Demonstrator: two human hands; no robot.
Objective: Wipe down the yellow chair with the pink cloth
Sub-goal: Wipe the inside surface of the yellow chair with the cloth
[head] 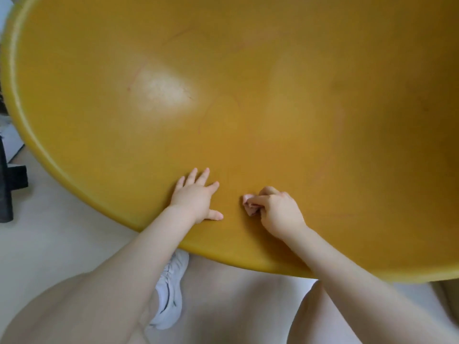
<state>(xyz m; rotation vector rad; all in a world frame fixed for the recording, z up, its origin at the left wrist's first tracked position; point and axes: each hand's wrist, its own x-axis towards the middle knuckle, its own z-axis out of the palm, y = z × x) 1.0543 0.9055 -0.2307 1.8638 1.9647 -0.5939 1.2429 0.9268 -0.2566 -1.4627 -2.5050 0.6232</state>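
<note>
Large glossy yellow moulded plastic chair (248, 95) fills view. Left hand (196, 197) flat on seat near front rim, fingers straight, spread, released. Right hand (275, 209) just beside it, fingers clenched around small bunched pink cloth (249, 206); cloth pokes out past knuckles, touching seat. White sneaker (171, 289) on pale floor (49, 244) below rim.

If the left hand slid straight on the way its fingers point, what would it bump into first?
Nothing, as far as I can see. The left hand lies flat on the chair, fingers pointing up the bare yellow seat. The cloth sits off to its side.
</note>
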